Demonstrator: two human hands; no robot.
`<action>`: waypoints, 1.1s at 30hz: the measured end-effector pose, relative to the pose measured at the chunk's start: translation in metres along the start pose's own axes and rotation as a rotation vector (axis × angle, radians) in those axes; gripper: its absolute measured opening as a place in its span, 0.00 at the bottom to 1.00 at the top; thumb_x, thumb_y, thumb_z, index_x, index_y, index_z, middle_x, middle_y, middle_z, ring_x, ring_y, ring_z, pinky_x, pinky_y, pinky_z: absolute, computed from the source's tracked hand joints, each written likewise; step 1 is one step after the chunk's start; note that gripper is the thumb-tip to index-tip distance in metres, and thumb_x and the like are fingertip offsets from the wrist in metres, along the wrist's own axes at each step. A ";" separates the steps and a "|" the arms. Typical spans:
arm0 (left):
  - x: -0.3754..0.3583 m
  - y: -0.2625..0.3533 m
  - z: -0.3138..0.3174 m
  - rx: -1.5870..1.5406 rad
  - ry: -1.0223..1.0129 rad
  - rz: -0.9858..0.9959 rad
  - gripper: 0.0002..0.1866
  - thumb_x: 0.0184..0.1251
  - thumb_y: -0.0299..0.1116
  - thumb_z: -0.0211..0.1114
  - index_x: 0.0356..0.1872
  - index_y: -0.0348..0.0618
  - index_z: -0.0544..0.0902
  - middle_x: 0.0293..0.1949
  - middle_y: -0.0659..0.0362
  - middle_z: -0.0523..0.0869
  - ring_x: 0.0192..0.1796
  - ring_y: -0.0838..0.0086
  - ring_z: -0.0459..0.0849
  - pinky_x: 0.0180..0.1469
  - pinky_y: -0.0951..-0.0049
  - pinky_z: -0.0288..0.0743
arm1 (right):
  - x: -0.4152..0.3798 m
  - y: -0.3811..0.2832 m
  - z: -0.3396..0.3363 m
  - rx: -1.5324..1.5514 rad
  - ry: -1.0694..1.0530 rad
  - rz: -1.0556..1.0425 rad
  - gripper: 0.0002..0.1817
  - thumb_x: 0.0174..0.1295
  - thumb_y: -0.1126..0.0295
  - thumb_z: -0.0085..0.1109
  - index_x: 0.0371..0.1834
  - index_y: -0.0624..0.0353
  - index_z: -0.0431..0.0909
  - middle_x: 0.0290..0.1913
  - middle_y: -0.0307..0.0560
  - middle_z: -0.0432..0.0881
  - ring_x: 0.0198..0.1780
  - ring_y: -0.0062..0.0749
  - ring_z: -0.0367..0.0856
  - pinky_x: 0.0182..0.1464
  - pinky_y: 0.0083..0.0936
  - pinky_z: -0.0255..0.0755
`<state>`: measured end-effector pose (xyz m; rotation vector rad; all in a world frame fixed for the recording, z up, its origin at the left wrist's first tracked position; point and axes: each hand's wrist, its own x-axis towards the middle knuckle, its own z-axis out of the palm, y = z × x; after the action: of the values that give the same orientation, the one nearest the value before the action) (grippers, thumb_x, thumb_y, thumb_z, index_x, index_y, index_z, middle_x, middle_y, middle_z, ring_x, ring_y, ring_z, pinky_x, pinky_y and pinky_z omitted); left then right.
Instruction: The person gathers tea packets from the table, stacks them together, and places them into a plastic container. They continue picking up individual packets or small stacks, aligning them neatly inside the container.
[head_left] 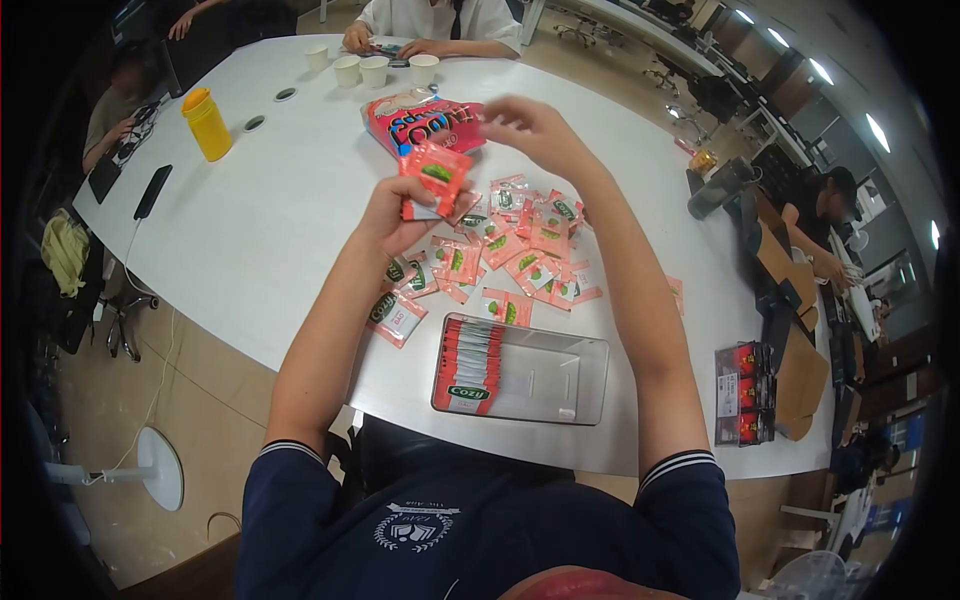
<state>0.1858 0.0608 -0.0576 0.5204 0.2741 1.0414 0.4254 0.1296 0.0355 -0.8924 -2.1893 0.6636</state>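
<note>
Several pink sachets are gripped in my left hand (398, 212), the front one (436, 178) showing a green picture. My right hand (530, 130) is raised to the right of them, its fingers apart and slightly blurred, beside a red and pink bag (425, 122) lying on the table. Below both hands, many loose pink sachets (505, 240) are spread in a pile. Nearest my body sits a clear plastic box (585, 375). A row of upright sachets (470, 365) fills its left part; its right part holds none.
Paper cups (374, 71) stand at the far edge, near another person's hands. A yellow bottle (206, 124) and a black phone (153, 192) are at the left. Clear boxes with red contents (744, 393) and a dark bottle (722, 188) are at the right.
</note>
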 end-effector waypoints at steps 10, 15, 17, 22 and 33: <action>0.010 -0.002 -0.011 -0.073 -0.019 0.171 0.37 0.58 0.18 0.58 0.73 0.46 0.69 0.58 0.37 0.78 0.51 0.59 0.82 0.58 0.57 0.82 | -0.108 0.068 -0.007 -0.536 -0.315 0.290 0.23 0.57 0.60 0.79 0.53 0.58 0.90 0.52 0.50 0.90 0.55 0.47 0.87 0.60 0.39 0.80; 0.008 -0.009 -0.005 -0.152 -0.064 0.108 0.30 0.60 0.23 0.60 0.67 0.42 0.71 0.65 0.36 0.77 0.50 0.58 0.83 0.57 0.53 0.81 | -0.096 0.027 -0.031 -0.149 -0.296 0.427 0.12 0.63 0.66 0.76 0.44 0.63 0.89 0.36 0.43 0.90 0.38 0.31 0.87 0.45 0.28 0.81; 0.010 -0.012 -0.005 -0.160 -0.062 0.083 0.30 0.60 0.23 0.60 0.67 0.41 0.71 0.65 0.38 0.77 0.50 0.58 0.83 0.57 0.54 0.82 | -0.088 0.025 -0.041 0.104 -0.286 0.454 0.10 0.66 0.69 0.74 0.43 0.64 0.88 0.31 0.40 0.88 0.34 0.23 0.84 0.41 0.23 0.78; 0.010 -0.029 0.007 -0.017 -0.081 0.150 0.35 0.58 0.22 0.59 0.71 0.43 0.70 0.63 0.43 0.79 0.51 0.58 0.84 0.57 0.57 0.82 | -0.068 -0.030 -0.026 0.336 -0.011 0.495 0.11 0.73 0.65 0.69 0.47 0.63 0.84 0.35 0.40 0.87 0.33 0.17 0.84 0.35 0.17 0.78; 0.012 -0.041 -0.007 0.068 0.039 0.119 0.36 0.69 0.26 0.67 0.78 0.47 0.66 0.57 0.56 0.85 0.49 0.73 0.88 0.54 0.67 0.85 | -0.073 -0.052 0.049 0.533 -0.067 0.683 0.24 0.77 0.52 0.65 0.42 0.68 0.81 0.26 0.47 0.86 0.17 0.27 0.85 0.13 0.19 0.72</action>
<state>0.2189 0.0565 -0.0849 0.5840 0.3172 1.1615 0.4078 0.0326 0.0093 -1.3209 -1.5897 1.5268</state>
